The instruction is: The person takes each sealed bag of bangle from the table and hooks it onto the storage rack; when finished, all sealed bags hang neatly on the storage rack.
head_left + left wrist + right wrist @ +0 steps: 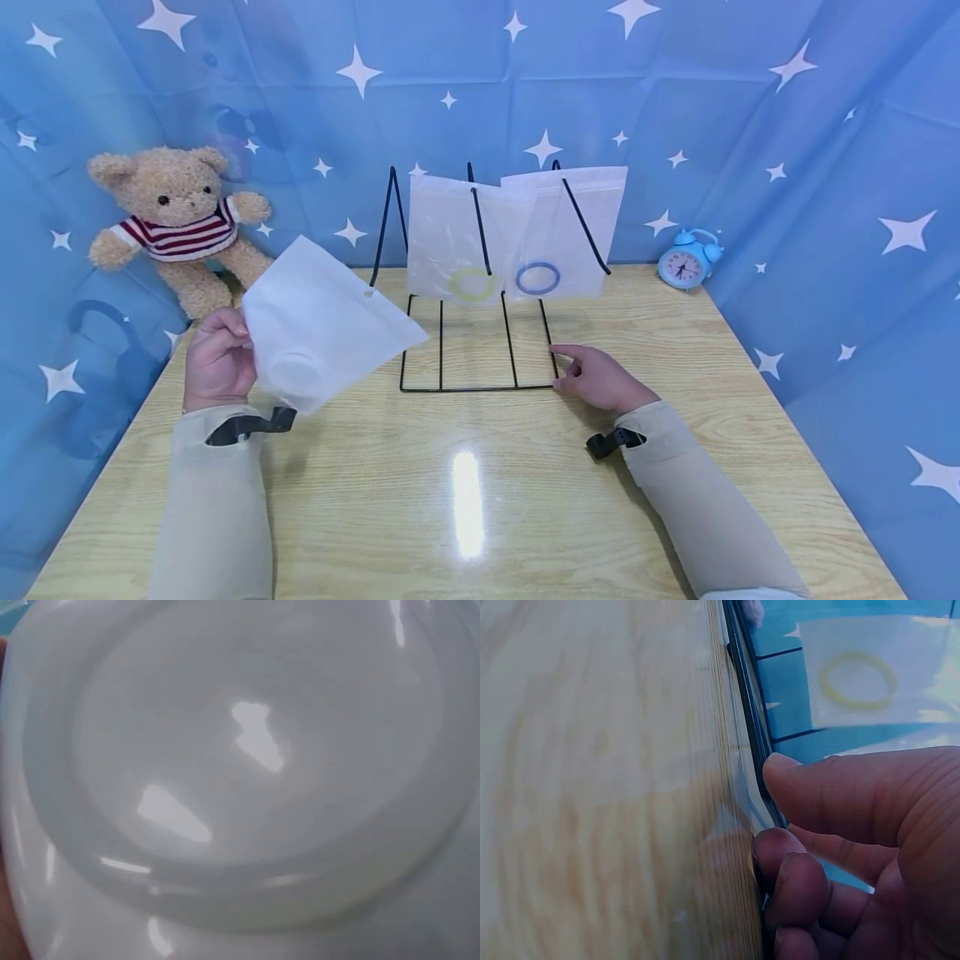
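On the left, my left hand grips the edge of a translucent plastic zip bag with a pale white ring inside. The bag is tilted, its small punched hole right by the tip of the rack's left hook. That ring fills the left wrist view behind shiny plastic. My right hand holds the front right corner of the black wire rack, thumb and fingers about the base rod. On the rack's other hooks hang a bag with a yellow-green ring and one with a blue ring.
A teddy bear in a striped top sits at the back left of the wooden table. A small blue alarm clock stands at the back right. Behind everything hangs a blue curtain with white stars.
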{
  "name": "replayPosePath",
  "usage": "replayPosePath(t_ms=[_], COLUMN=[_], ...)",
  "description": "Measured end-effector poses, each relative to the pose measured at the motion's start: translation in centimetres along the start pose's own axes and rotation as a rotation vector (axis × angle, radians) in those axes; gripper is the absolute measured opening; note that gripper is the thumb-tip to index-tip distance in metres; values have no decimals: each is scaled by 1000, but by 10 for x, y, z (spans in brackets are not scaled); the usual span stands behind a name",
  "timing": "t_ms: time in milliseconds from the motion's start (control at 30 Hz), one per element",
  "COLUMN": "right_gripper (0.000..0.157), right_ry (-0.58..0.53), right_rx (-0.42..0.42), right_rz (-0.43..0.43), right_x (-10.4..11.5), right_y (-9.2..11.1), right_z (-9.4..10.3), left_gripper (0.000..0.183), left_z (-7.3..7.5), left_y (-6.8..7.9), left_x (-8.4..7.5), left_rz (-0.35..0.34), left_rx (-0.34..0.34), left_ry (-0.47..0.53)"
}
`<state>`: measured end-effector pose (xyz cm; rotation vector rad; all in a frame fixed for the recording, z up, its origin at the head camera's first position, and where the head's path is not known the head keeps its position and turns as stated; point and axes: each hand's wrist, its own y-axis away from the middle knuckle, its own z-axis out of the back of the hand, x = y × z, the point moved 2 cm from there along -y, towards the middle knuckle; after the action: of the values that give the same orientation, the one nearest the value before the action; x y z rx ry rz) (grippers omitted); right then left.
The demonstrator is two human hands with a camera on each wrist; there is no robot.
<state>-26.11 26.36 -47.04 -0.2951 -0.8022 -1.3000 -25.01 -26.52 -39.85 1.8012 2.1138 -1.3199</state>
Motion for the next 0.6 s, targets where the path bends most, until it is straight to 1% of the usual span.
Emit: replayPosePath(t_ms=[133, 367, 600], right_gripper=[68, 68, 68], right_ry=[1, 6, 17], right_rx=[-1, 1, -2], right_rz=[-2, 1, 4], right_x=[1, 5, 5], right_y=[1, 3, 3], right_z=[0, 1, 1], left_gripper=[47, 37, 37], left_z=[-2, -2, 1], left_y=[0, -2, -2], left_x=[0, 1, 2], left_rz=[-13, -28, -28], left_rx=[16, 56, 85], left_ry=[4, 62, 62])
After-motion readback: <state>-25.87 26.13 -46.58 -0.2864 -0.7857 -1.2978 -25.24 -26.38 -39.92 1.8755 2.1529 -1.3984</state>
